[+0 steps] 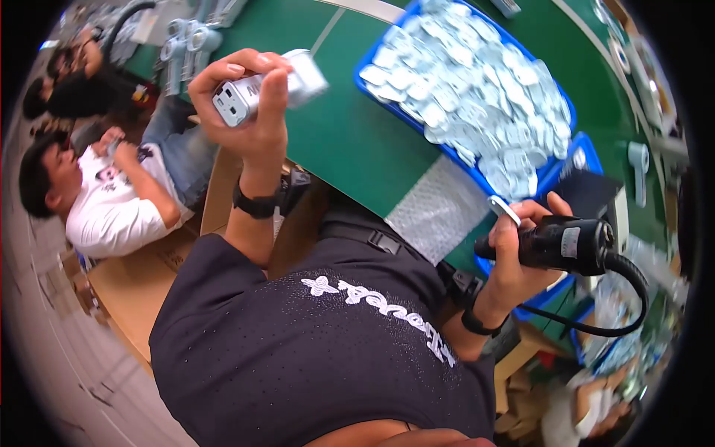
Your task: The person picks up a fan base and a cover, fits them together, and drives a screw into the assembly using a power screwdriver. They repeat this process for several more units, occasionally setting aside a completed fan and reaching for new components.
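My left hand (249,100) is raised above the table's edge and closed around a white plastic housing (302,78). Small dark rectangular openings show on the housing's near end; its far end is blurred. On the right, my right hand (521,257) wraps around a black electric screwdriver (570,246) with a thick black cable. Between thumb and fingers of that same hand is a small pale oval plastic piece (504,211). Just beyond it, a blue bin (406,118) is heaped with flat pale-blue plastic pieces (477,89) of similar look.
A sheet of bubble wrap (439,208) lies on the green table (350,134) beside the bin. A black box (592,190) stands right of my right hand. Pale-blue handle-shaped parts (190,48) are at far left. A co-worker in a white shirt (123,194) sits at left, near cardboard (141,290).
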A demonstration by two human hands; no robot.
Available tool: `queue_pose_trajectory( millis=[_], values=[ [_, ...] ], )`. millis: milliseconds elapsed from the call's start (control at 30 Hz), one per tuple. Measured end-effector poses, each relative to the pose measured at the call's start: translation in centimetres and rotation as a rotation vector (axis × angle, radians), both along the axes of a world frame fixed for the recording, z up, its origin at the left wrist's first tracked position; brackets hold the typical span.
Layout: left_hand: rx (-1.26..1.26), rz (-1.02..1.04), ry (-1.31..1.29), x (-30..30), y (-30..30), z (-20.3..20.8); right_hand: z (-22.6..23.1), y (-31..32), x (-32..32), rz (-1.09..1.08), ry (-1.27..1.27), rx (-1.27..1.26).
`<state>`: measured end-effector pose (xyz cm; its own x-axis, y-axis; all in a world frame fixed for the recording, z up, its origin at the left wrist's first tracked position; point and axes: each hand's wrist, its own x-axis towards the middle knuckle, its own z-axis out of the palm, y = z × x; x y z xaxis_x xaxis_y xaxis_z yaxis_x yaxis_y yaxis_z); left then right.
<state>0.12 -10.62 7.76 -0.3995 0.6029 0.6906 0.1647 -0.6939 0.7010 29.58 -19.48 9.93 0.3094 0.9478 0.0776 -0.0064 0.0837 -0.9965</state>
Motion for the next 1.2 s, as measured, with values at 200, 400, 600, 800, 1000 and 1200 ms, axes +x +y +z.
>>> queue_pose_trajectory(
  millis=[200,400,600,800,1000,1200],
  values=[
    [-0.262,-0.688,0.333,12.7,-4.6,1.2,-0.6,-3.8,1.4,-0.332,-0.352,0.427],
    [-0.341,-0.982,0.187,20.1,-8.0,-1.0,-1.5,-7.5,3.4,-0.272,-0.763,0.496],
    [-0.325,-1.139,0.397,19.8,-7.2,-1.7,0.3,-8.6,4.7,-0.023,-0.122,0.242],
    [-0.357,-1.248,0.486,19.2,-5.3,-3.1,1.7,-5.1,7.6,-0.278,-0.113,0.518],
    [-0.318,-1.306,0.438,19.6,-5.7,-3.9,0.4,-2.3,13.2,-0.385,-0.272,0.321],
    [-0.359,-1.341,0.404,19.4,-5.2,-4.3,3.5,-5.0,11.1,-0.009,0.046,0.448]
  ],
)
